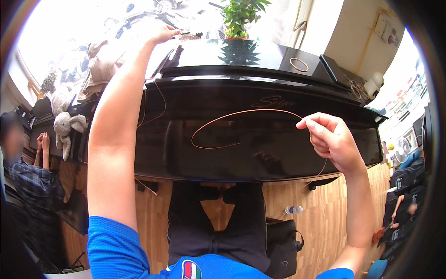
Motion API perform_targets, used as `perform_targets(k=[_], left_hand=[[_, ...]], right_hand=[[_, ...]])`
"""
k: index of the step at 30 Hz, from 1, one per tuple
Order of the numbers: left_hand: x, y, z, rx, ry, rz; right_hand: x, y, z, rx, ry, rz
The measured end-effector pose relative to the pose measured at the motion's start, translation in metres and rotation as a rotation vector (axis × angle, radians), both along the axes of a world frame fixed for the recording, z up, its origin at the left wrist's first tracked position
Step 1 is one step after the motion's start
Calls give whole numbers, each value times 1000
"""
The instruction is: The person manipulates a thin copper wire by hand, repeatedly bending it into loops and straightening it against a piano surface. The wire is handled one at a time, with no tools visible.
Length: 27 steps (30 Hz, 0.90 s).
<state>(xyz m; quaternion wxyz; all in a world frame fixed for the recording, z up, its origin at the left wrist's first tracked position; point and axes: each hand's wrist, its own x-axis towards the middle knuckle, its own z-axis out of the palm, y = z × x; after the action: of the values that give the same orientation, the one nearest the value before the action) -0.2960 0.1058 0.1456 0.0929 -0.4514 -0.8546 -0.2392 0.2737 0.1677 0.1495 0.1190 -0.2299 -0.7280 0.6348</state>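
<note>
My right hand (329,139) pinches a thin copper-coloured wire (246,110) that looks like an instrument string. It curves left in a wide loop over the black piano (218,162), one end free, and another length hangs below the hand. My left arm stretches far forward. At its end my left hand (165,33) is closed, fingertips together beside a small dark knobbed piece (191,35) resembling tuning pegs. Glare blurs what those fingers hold. Another thin wire (164,104) loops beside my left forearm.
On the piano top are a potted plant (238,18), a coiled ring of wire (298,64) and a dark flat device (328,69). A grey plush rabbit (65,123) sits left, near a seated person (35,181). A bottle (293,210) and black bag (281,246) are at lower right.
</note>
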Motion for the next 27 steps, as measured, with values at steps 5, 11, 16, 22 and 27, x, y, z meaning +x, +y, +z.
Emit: perform_targets(k=[5, 11, 16, 22, 27], left_hand=[[-16, 11, 7, -16, 19, 56], [5, 50, 19, -142, 27, 18], [-9, 79, 13, -142, 55, -14], [-3, 100, 15, -267, -38, -63], [20, 90, 24, -320, -95, -94]], right_hand=[[-7, 1, -10, 153, 53, -11], [-20, 8, -45, 323, 186, -13], [-31, 21, -73, 249, 185, 16], [-39, 28, -110, 113, 124, 32], [-39, 27, -128, 62, 138, 18]])
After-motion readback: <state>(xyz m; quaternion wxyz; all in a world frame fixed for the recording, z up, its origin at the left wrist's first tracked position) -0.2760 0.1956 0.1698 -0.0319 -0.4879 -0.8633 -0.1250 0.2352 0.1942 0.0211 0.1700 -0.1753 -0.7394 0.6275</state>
